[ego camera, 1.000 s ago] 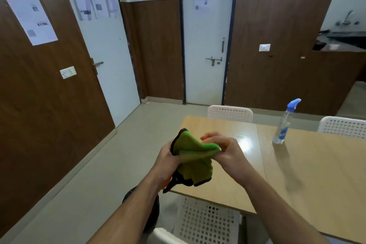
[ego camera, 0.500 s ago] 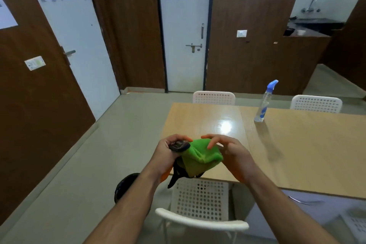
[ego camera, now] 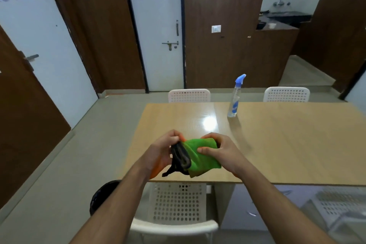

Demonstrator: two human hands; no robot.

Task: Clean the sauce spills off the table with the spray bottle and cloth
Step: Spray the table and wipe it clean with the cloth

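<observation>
Both hands hold a folded green cloth (ego camera: 200,156) with a dark edge just above the near left part of the wooden table (ego camera: 277,144). My left hand (ego camera: 164,150) grips its dark-edged left side, my right hand (ego camera: 219,150) pinches its right side. A clear spray bottle (ego camera: 235,97) with a blue trigger head stands upright near the table's far edge, well beyond the hands. No sauce spill is visible on the tabletop from here.
A white perforated chair (ego camera: 178,210) is tucked under the near edge below my hands; two more chairs (ego camera: 189,95) (ego camera: 287,94) stand at the far side. A black bin (ego camera: 105,196) sits on the floor at the left. Doors and a counter with a sink line the back.
The view has swung down and right, bringing more of the table into sight. My hands have folded the cloth further and lowered it over the table's near left part.
</observation>
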